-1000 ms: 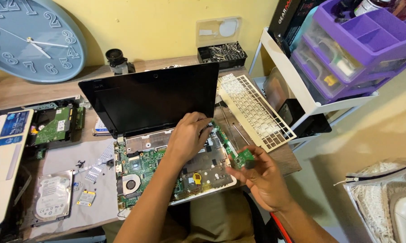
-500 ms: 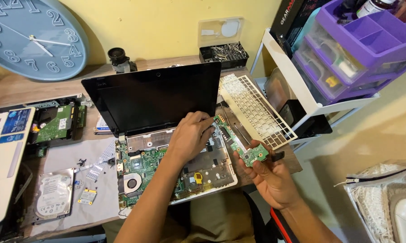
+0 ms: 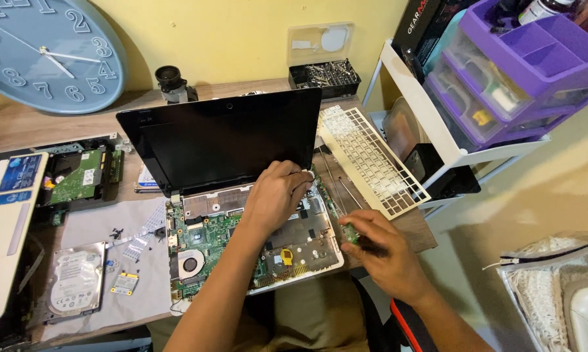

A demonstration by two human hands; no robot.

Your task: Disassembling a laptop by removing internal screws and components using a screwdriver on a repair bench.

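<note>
Head view. Right hand [image 3: 385,257], a second ago raised at lower right of centre with small green circuit board [image 3: 350,233] pinched up off laptop, now lowered to right edge of open laptop base [image 3: 255,244]; board between fingertips, just beside chassis rim. Reads as board being brought back toward base. Left hand [image 3: 277,195] same spot, centre frame, lying flat with fingers slightly curled on upper right of exposed motherboard, holding nothing. Black screen [image 3: 222,140] upright behind. Detached white keyboard frame [image 3: 372,160] on bench [image 3: 46,124], right of laptop.
</note>
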